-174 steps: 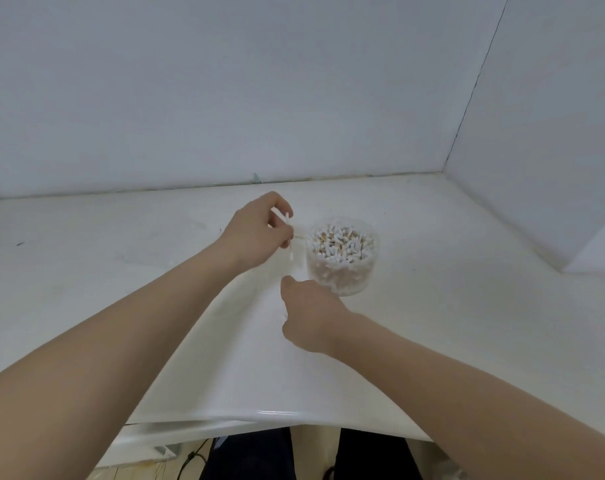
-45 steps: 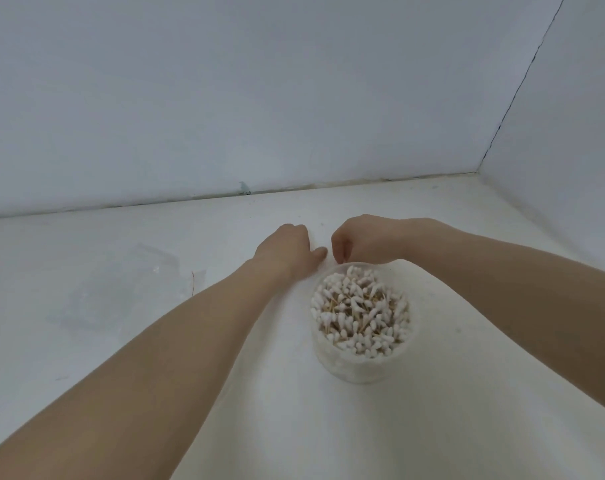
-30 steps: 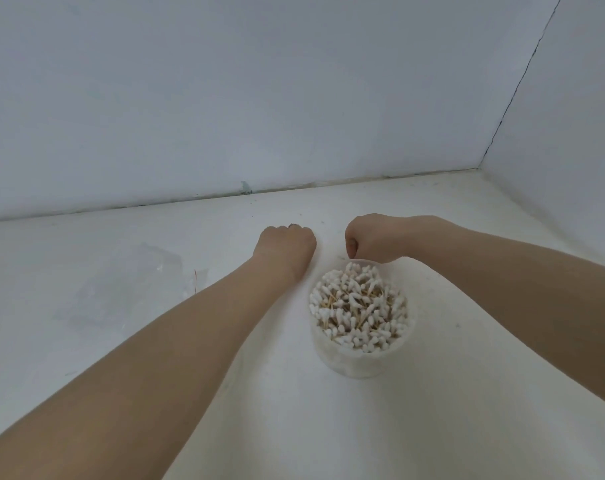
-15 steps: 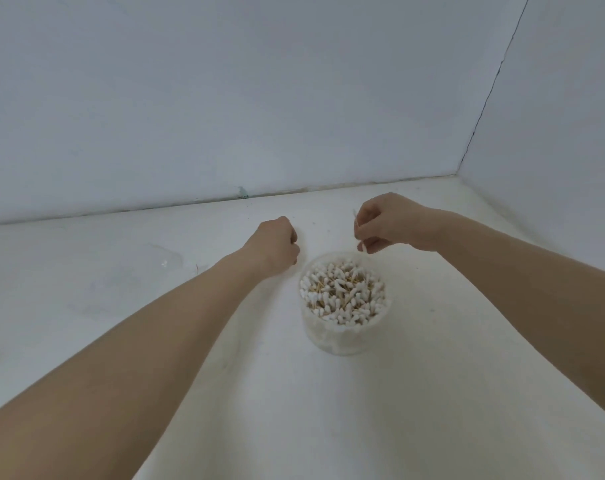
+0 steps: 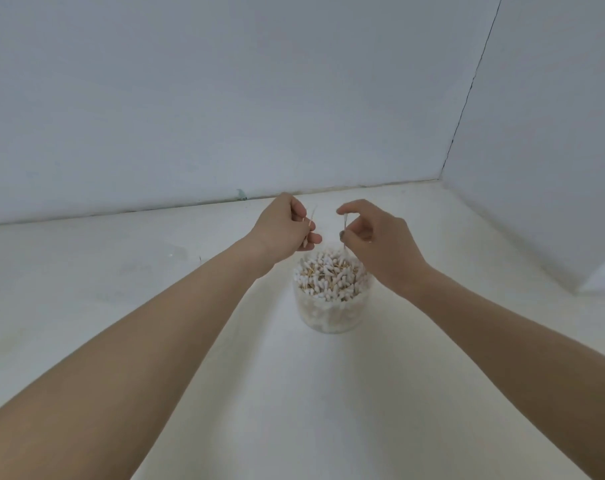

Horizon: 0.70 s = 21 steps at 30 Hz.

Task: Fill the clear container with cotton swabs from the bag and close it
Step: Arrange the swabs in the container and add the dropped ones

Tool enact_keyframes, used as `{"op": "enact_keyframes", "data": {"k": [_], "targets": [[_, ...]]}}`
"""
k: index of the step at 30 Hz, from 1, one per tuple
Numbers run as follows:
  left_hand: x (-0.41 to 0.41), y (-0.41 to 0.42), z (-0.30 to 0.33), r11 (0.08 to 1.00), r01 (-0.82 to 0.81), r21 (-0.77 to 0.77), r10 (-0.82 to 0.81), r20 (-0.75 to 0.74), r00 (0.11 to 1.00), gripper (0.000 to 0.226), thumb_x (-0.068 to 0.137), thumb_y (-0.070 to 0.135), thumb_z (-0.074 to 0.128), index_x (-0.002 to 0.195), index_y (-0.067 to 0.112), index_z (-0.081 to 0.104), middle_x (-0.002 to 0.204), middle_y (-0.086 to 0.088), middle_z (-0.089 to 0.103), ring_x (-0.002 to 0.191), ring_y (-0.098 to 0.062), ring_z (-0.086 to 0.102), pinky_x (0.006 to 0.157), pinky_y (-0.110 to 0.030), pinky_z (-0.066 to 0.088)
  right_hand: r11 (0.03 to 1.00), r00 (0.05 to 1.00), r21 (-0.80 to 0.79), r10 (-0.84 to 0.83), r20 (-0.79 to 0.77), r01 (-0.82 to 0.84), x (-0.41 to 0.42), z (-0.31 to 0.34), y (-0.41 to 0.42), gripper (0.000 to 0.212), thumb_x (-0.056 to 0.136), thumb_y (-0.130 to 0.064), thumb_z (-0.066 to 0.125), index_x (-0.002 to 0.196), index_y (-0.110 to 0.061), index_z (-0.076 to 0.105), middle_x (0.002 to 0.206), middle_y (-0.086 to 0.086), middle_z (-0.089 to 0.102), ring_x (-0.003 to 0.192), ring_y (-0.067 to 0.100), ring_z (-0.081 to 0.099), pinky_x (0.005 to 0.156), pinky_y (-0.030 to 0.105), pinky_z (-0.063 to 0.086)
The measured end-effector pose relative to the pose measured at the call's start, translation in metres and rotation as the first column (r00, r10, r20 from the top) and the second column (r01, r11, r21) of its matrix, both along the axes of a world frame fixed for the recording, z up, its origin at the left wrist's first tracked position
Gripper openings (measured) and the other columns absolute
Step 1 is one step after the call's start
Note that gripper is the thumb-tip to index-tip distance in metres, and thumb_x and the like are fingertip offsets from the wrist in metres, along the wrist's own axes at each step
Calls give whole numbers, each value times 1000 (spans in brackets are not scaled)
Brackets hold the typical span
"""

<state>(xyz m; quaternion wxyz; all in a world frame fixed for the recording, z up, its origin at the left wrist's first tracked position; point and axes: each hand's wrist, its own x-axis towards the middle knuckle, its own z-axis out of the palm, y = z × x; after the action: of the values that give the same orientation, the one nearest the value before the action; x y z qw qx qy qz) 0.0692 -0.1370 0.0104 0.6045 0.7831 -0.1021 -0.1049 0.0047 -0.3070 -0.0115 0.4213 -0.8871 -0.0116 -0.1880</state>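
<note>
Two bare hands hover over a white table (image 5: 432,393), each pinching one stray cotton swab above a round clear container (image 5: 330,311) that stands open and is packed with swabs.

Far left, a faint patch of crumpled clear plastic (image 5: 169,252) lies flat on the table, well apart from the container; it may be the emptied bag, though it is too pale to be sure.

Moving right, the left hand (image 5: 282,226) is curled, thumb and fingers pinching the left swab (image 5: 310,221). That swab stands nearly upright, leaning a little right at its top. It sits above and just beyond the container's back left rim.

Next, the right hand (image 5: 380,242) pinches the right swab (image 5: 344,233) between thumb and forefinger, the other fingers loosely curled. This swab is upright too, its lower tip just above the packed cotton swabs (image 5: 328,275) at the back of the opening.

The container sits directly below and slightly nearer the person than both hands. The right hand looks the closer to dropping its swab in; its swab's long axis points straight down, matching the standing swabs below. The left swab likely needs a short shift right and down.

No lid is visible anywhere on the table, so closing is not yet done.
</note>
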Motion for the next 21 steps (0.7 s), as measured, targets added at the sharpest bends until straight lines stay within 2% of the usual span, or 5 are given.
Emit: {"op": "enact_keyframes", "data": {"k": [6,11,14,17,21], "targets": [[-11,0,0,997,-7,82,2,68,998,38,104,0,43,139,12,38,112,-15,54,71,-12,74,83,-35,64,996,996,-93,-4,85,12,-6,-15,-2,22,94,-12,62,113,-22,69,89,-8,71,88,8,66,87,30,55],[-16,-1,2,998,-24,62,20,64,998,31,102,-4,36,129,8,46,94,-4,49,74,-18,77,92,-43,61,974,988,-228,52,143,-18,-7,-28,-2,16,96,-16,62,99,-14,77,96,-6,71,87,10,65,81,32,54],[-21,-1,5,997,-19,73,12,97,995,37,103,-5,34,138,7,38,88,-3,51,88,-28,78,94,-42,61,964,988,-264,51,145,-11,-8,-29,-4,32,99,-27,53,78,-9,69,86,0,67,78,18,63,73,41,51],[-25,-2,4,988,10,155,-41,195,980,45,104,-3,34,146,15,37,94,-1,50,86,-20,79,88,-35,63,941,993,-334,91,73,-61,-14,-25,-5,42,104,-32,44,73,-10,62,94,-1,67,82,18,63,77,40,51],[-23,-1,-5,979,-8,204,-50,276,960,30,103,1,35,124,13,53,93,-3,52,76,-13,78,88,-49,61,919,990,-368,136,-47,-143,-20,-21,-7,45,107,-33,37,70,-15,55,109,-4,66,93,15,62,86,37,49]]}}
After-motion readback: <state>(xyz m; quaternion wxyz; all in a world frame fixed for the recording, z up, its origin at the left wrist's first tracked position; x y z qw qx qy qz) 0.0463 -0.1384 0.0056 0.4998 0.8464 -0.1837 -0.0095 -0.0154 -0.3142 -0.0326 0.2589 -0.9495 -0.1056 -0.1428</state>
